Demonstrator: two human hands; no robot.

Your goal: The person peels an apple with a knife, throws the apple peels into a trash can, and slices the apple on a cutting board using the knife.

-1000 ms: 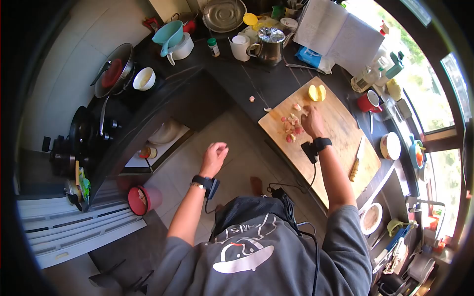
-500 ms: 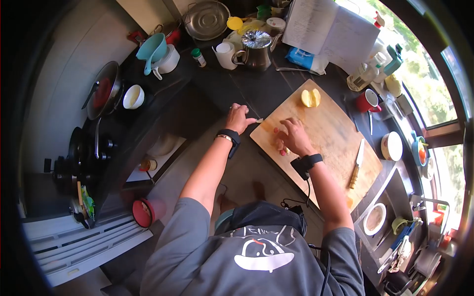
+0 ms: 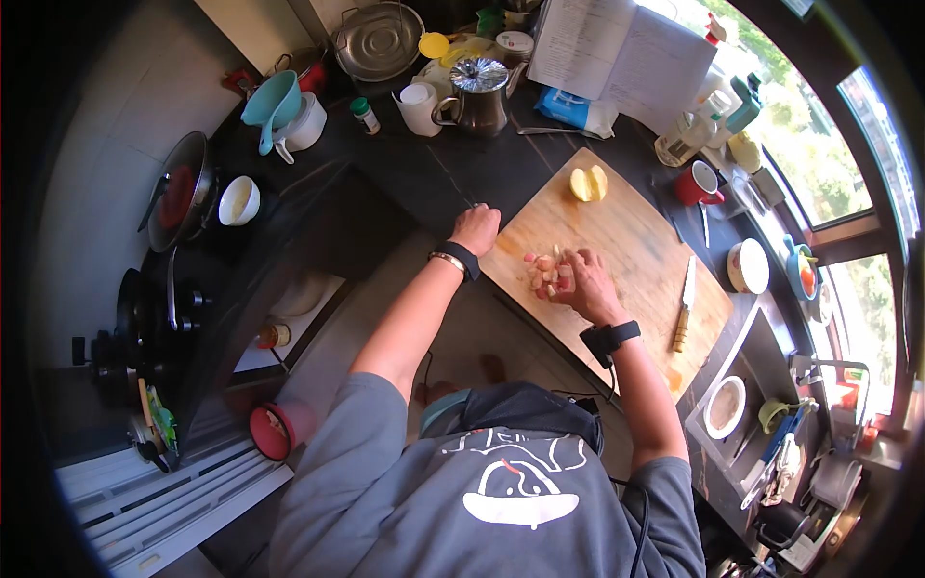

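On the wooden cutting board [image 3: 636, 260] lies a small heap of pale and pinkish chopped pieces [image 3: 544, 275]. My right hand [image 3: 591, 286] is at the heap's right side, its fingers curled in around some of the pieces. My left hand [image 3: 476, 229] is closed at the board's left corner; its fingertips are hidden, so I cannot see what it holds. A cut yellow-skinned apple [image 3: 588, 183] sits at the board's far corner. A knife [image 3: 685, 306] with a patterned handle rests near the right edge, apart from both hands.
A steel pot with foil on top [image 3: 479, 96], a white cup [image 3: 418, 108] and an open notebook [image 3: 607, 58] stand at the back. To the right are a red mug [image 3: 697, 183], a white bowl [image 3: 748, 266] and the sink [image 3: 761, 385]. A red bin [image 3: 279, 429] is below left.
My left hand has gone from pinching a small pale bit by the board to a closed fist. My right hand has moved from above the chopped pieces down to their right side.
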